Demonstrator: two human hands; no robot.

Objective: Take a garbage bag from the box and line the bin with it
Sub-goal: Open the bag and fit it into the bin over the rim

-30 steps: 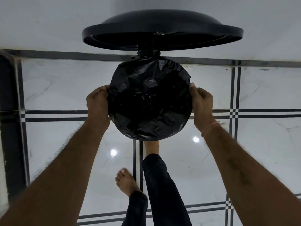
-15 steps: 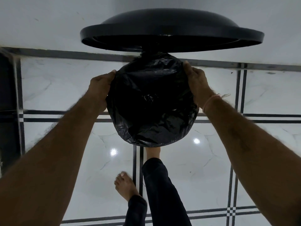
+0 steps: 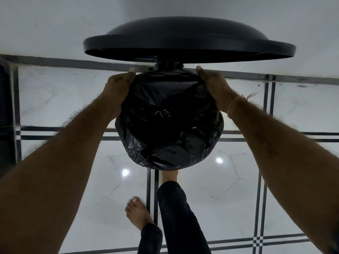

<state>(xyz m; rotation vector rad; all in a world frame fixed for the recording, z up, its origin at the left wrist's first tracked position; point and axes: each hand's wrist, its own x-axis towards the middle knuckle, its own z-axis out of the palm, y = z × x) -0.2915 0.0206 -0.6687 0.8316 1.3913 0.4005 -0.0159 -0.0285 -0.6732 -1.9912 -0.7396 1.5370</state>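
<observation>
Hands grip a black garbage bag (image 3: 169, 121) at the far edge of a round bin, seen from directly above. The left hand (image 3: 117, 90) is closed on the bag's rim at the upper left, thumb tip pointing up; the right hand (image 3: 213, 87) is closed on the rim at the upper right, with a thin thread band (image 3: 233, 105) around its wrist. Between them the plastic is pulled fairly flat along the far edge, while the near edge hangs crumpled and loose over the bin's rim. The bag covers the whole mouth of the bin, sagging into a dark hollow at the centre, so the bin's own wall cannot be seen.

Just beyond the hands, the bin's round black lid (image 3: 189, 41) stands raised, tilted toward the viewer, joined to the bin by a short black hinge piece (image 3: 169, 65). The lid overhangs the fingertips closely, leaving little room above them. To the left, right and near side of the bin the floor is open.

One bare foot (image 3: 169, 176) sits against the bin's near base, its front part hidden under the bag; the other foot (image 3: 137, 213) rests flat on the floor further back. Both legs wear dark trousers (image 3: 176, 213).

The floor (image 3: 238, 189) is glossy white marble with thin black inlaid lines crossing in a grid, and two bright ceiling lights reflect in it. A pale wall rises behind the lid.
</observation>
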